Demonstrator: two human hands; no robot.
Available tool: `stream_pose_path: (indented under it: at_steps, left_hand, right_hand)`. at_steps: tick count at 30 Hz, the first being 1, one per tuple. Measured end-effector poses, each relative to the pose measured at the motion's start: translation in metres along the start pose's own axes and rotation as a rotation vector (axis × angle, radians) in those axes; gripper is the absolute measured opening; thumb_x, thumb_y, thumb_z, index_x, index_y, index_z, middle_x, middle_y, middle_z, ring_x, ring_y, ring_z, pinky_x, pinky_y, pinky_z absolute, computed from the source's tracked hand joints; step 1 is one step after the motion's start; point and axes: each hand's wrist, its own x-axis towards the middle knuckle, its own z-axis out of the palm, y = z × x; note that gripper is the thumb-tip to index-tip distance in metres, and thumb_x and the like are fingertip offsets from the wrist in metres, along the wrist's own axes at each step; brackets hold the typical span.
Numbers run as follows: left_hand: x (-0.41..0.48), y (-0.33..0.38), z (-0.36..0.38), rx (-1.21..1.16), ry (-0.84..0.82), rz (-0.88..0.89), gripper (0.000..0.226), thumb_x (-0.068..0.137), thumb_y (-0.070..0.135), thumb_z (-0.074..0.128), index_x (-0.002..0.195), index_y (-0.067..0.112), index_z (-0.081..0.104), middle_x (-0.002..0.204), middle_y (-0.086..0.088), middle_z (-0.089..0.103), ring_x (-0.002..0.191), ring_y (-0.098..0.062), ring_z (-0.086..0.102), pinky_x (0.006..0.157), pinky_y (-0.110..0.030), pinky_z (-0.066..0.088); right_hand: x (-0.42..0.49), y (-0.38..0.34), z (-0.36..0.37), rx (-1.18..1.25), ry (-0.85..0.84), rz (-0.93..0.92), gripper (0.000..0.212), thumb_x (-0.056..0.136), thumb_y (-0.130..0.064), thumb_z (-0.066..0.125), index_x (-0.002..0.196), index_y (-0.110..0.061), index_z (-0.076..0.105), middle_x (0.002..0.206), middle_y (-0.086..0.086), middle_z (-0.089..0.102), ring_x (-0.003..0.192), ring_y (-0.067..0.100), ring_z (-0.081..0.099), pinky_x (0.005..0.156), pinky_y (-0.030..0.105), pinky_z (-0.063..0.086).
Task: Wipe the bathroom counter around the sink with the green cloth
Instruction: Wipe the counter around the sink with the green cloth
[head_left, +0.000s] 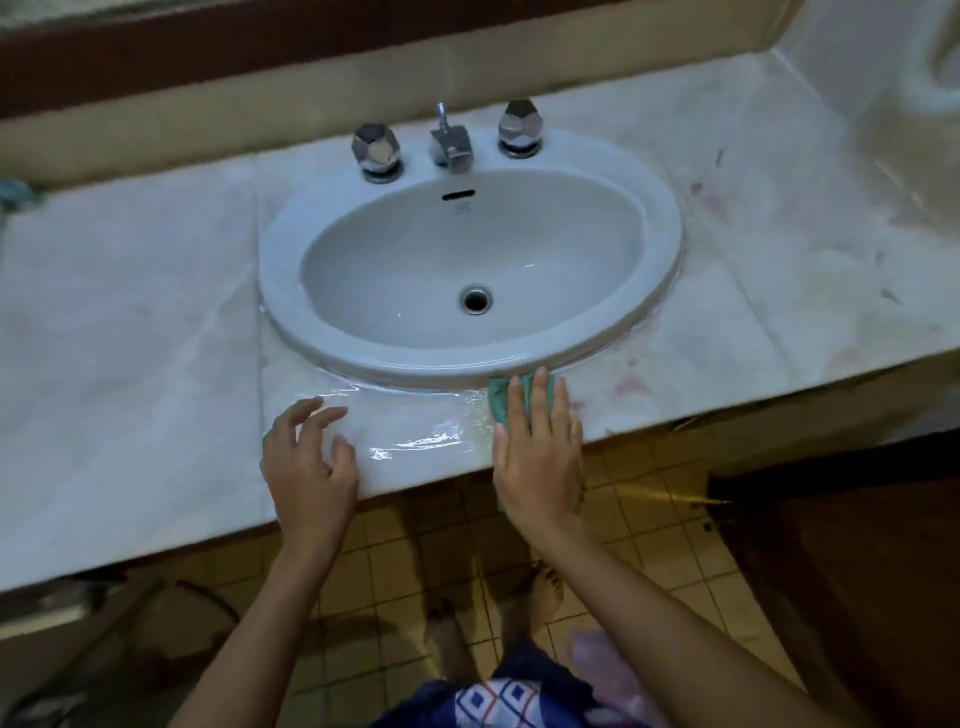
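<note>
A pale marble counter holds a white oval sink. My right hand lies flat on the green cloth, pressing it onto the counter's front strip just below the sink's front rim. Only the cloth's far corner shows past my fingers. A film of water glistens on the counter left of the cloth. My left hand rests at the counter's front edge, fingers apart and holding nothing.
A chrome spout stands between two faceted chrome knobs behind the basin. Reddish stains mark the counter's right side. The wall runs along the back. Yellow floor tiles and my bare feet lie below.
</note>
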Motion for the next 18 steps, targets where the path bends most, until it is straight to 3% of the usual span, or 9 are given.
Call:
stream_pose_path:
  at_steps: [3, 8, 11, 15, 18]
  left_hand:
    - [0.009, -0.037, -0.026, -0.004, 0.055, -0.094, 0.037, 0.078, 0.016, 0.048, 0.108, 0.01, 0.069, 0.124, -0.008, 0.057, 0.114, -0.029, 0.051, 0.097, -0.039, 0.038]
    - [0.031, -0.086, -0.058, 0.072, 0.09, -0.2, 0.033, 0.081, 0.008, 0.054, 0.112, 0.012, 0.066, 0.131, -0.007, 0.054, 0.119, -0.029, 0.048, 0.099, -0.042, 0.035]
    - [0.045, -0.119, -0.079, 0.158, 0.108, -0.283, 0.032, 0.085, 0.011, 0.054, 0.114, 0.012, 0.065, 0.136, -0.005, 0.05, 0.125, -0.028, 0.044, 0.102, -0.043, 0.034]
    - [0.048, -0.149, -0.09, 0.222, 0.086, -0.306, 0.033, 0.085, 0.011, 0.053, 0.116, 0.012, 0.063, 0.138, -0.006, 0.048, 0.128, -0.03, 0.041, 0.1, -0.046, 0.036]
    - [0.045, -0.154, -0.087, 0.221, 0.089, -0.317, 0.034, 0.085, 0.013, 0.053, 0.118, 0.015, 0.061, 0.138, -0.004, 0.048, 0.129, -0.028, 0.039, 0.1, -0.046, 0.035]
  right_hand:
    - [-0.009, -0.029, 0.01, -0.019, -0.019, -0.065, 0.06, 0.097, -0.041, 0.022, 0.151, -0.015, 0.027, 0.16, 0.011, 0.019, 0.147, 0.031, 0.016, 0.115, 0.047, 0.016]
    - [-0.021, -0.069, 0.026, -0.011, -0.104, -0.43, 0.054, 0.098, -0.035, 0.031, 0.149, -0.018, 0.035, 0.158, 0.003, 0.026, 0.147, 0.026, 0.018, 0.114, 0.045, 0.027]
    - [-0.014, -0.06, 0.022, 0.111, -0.163, -0.608, 0.051, 0.099, -0.031, 0.032, 0.148, -0.018, 0.036, 0.157, -0.003, 0.027, 0.147, 0.017, 0.018, 0.114, 0.04, 0.029]
    - [-0.002, -0.058, 0.007, 0.341, -0.159, -0.521, 0.051, 0.1, -0.032, 0.029, 0.149, -0.02, 0.031, 0.155, -0.008, 0.025, 0.146, 0.006, 0.015, 0.117, 0.027, 0.02]
    - [0.015, -0.096, 0.015, 0.224, -0.087, -0.556, 0.053, 0.099, -0.032, 0.027, 0.148, -0.014, 0.034, 0.156, 0.002, 0.03, 0.147, 0.016, 0.015, 0.117, 0.029, 0.013]
